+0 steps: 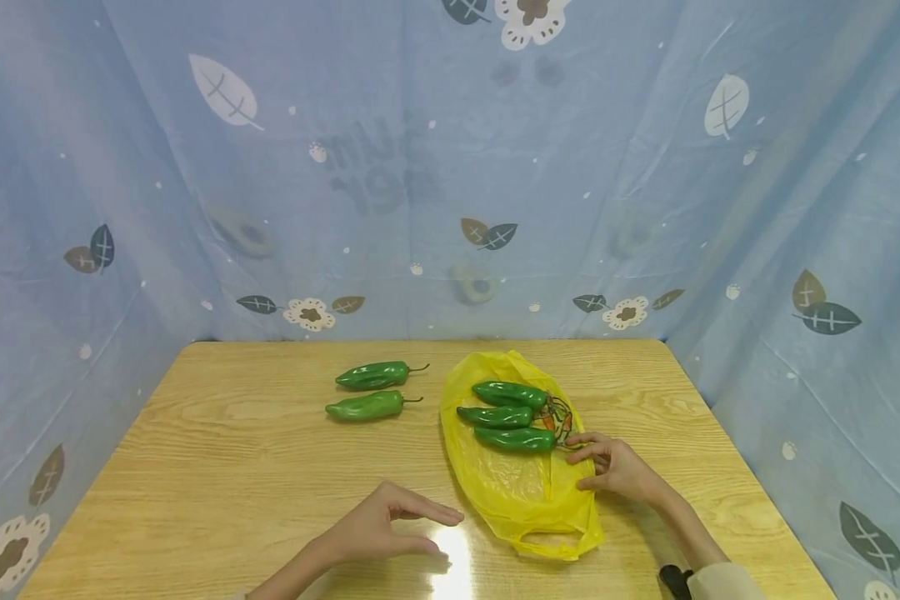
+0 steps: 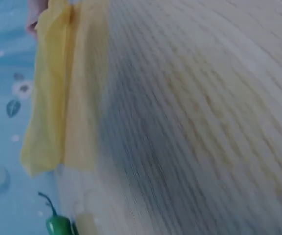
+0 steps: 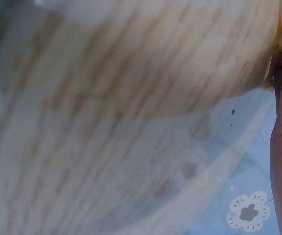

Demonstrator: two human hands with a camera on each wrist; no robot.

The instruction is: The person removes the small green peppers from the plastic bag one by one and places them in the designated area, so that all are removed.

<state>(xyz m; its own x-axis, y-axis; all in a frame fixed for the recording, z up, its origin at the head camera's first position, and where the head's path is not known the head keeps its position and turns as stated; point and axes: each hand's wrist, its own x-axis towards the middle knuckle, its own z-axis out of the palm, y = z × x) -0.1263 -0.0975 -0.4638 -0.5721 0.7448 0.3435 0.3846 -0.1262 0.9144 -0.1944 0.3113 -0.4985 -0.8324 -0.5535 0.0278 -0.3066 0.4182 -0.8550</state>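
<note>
A yellow plastic bag (image 1: 495,487) lies spread on the table, right of the middle. On it are three green peppers, one of them the nearest pepper (image 1: 515,440), beside a small bunch of orange and green chilies (image 1: 558,417). My right hand (image 1: 618,468) is at the bag's right edge, fingertips over the plastic by the pepper stems, thumb apart from the fingers. My left hand (image 1: 378,529) hovers left of the bag, fingers straight and thumb spread, with nothing between them. In the left wrist view, part of the bag (image 2: 53,93) and one pepper (image 2: 58,224) show.
Two more green peppers, an upper pepper (image 1: 375,375) and a lower pepper (image 1: 367,406), lie left of the bag on the wooden table (image 1: 232,450). A blue patterned curtain (image 1: 390,167) encloses the back and both sides. The bag's handle loop (image 1: 562,550) points toward the near edge.
</note>
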